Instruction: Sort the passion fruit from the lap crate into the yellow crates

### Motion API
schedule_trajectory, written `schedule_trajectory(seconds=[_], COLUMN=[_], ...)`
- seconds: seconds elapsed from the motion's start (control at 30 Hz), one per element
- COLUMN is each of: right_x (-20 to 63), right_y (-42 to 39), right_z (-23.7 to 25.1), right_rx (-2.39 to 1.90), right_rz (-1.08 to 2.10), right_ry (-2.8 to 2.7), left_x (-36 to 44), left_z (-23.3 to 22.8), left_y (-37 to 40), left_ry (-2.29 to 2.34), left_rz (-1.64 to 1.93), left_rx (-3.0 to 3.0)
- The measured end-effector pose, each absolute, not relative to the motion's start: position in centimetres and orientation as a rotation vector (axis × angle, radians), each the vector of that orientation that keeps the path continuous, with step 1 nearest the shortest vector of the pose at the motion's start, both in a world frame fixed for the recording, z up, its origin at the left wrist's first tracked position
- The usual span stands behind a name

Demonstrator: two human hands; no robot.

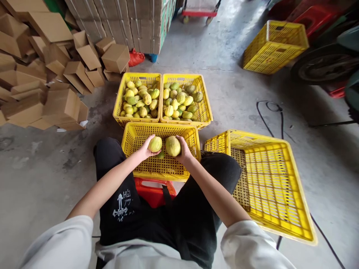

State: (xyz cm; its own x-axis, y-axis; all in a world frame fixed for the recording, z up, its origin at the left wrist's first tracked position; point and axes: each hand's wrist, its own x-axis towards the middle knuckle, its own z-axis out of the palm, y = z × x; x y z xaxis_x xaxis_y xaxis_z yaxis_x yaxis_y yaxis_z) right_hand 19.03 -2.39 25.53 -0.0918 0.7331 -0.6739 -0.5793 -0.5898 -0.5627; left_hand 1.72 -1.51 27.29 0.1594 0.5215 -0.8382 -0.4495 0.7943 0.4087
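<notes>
Between the black-trousered knees (109,153), a red plastic piece (150,192) shows below a yellow slatted crate (154,175), which sits within easy reach of both arms. Over that crate, the left hand (147,147) is half-curled under and behind one yellow-green fruit (155,144), bearing its weight; the right hand (183,151) curves around the outer side of a rounder yellow-green fruit (173,146). Gripped from outside, both leave their facing surfaces uncovered, apart but close together. A greener fruit (160,155) lies beneath. To the right, another yellow crate (269,179) stands beside the knee. Just beyond, two fruit-filled crates (208,106) sit side by side, presumably for a short reach; cardboard boxes (63,106) lie heaped farther left.
</notes>
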Motion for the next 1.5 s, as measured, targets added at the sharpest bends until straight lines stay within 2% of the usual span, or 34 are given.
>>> schedule_trajectory(seconds=[0.1,0.47,1.13,1.3,1.5], right_x=[19.0,18.4,19.0,18.7,19.1], right_y=[-2.4,-2.5,-2.2,-2.2,-2.3], right_z=[26.1,27.0,26.3,26.6,25.9], right_rx=[-1.259,-1.238,-1.261,-1.119,-1.177], right_rz=[1.910,1.919,1.720,1.756,1.808], right_ry=[-0.082,-0.066,0.036,-0.046,-0.013], left_x=[1.9,1.3,1.8,1.7,1.2], left_z=[27.4,27.3,28.0,27.5,27.1], left_y=[-1.5,-0.9,-1.2,-1.1,-0.9], left_ry=[1.225,1.272,1.282,1.269,1.257], left_rz=[0.674,0.691,0.782,0.779,0.810], left_rx=[0.110,0.156,-0.037,-0.108,-0.146])
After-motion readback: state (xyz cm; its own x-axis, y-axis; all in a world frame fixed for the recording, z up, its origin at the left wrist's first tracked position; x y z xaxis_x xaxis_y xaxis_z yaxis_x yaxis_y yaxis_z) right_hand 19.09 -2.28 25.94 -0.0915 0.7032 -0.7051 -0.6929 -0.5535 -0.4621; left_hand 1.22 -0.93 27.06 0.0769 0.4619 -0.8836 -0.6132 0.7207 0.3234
